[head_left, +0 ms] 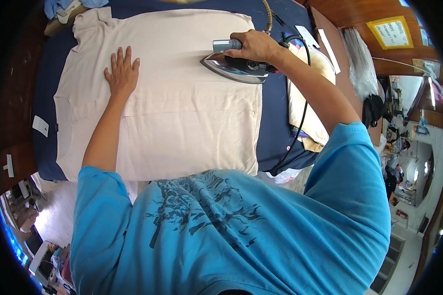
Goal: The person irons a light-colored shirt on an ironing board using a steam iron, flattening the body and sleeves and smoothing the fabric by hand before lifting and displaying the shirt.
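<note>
A cream-coloured garment (182,103) lies spread over a dark blue padded ironing surface (275,108), its near edge hanging toward my body. My right hand (256,46) is wrapped round the handle of a steam iron (236,71). The iron's shiny metal soleplate rests on the cloth near the garment's right edge, with its tip to the left. On the left part of the cloth my left hand (122,73) lies flat with its fingers spread. A few light creases show in the fabric nearer to me.
A black cord (305,108) and a tan hose (268,17) run from the iron. Folded cloth (325,64) lies at the right, beside clear plastic sheeting (359,64). Blue and beige fabric (71,10) sits at the far left. A white tag (40,126) lies at the left edge.
</note>
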Motion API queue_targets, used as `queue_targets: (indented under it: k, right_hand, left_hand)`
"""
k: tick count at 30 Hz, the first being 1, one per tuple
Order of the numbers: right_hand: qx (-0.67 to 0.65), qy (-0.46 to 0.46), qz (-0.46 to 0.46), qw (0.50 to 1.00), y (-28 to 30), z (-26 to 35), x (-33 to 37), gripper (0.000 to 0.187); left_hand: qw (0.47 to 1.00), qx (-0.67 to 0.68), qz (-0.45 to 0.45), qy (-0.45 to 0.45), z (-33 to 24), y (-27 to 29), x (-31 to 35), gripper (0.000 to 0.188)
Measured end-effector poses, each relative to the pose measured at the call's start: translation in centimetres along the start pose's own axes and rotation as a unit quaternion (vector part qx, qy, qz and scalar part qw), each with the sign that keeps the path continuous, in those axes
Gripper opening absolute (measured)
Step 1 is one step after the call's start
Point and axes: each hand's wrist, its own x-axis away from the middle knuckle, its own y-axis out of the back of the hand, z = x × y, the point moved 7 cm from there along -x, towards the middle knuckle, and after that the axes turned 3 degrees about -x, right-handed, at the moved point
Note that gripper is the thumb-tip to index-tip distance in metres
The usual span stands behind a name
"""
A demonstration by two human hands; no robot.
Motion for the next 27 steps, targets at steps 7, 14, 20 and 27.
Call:
queue_targets:
  k: [7,14,20,27]
  right_hand:
    - [-0.009,0.048,0.054,0.997,0.7,1.8,1.5,0.054]
    - [-0.004,0.049,0.093,0.994,-0.1,0.7,2.1,0.058]
    - [-0.045,-0.174,-0.056,0.982,3.1,-9.6,-3.0,0.065]
    - [-0.046,-0.187,-0.161,0.968,3.3,-18.5,-5.8,0.069]
  left_hand:
    - [1.000,0.003,0.011,0.004,0.0,0.3,-0.2,0.055]
    - [0.999,0.015,0.038,0.007,-0.4,0.8,0.5,0.055]
    - [1.000,0.023,0.011,0.010,-0.2,1.1,0.1,0.054]
    - [0.997,0.075,-0.036,0.000,-0.8,1.3,0.8,0.054]
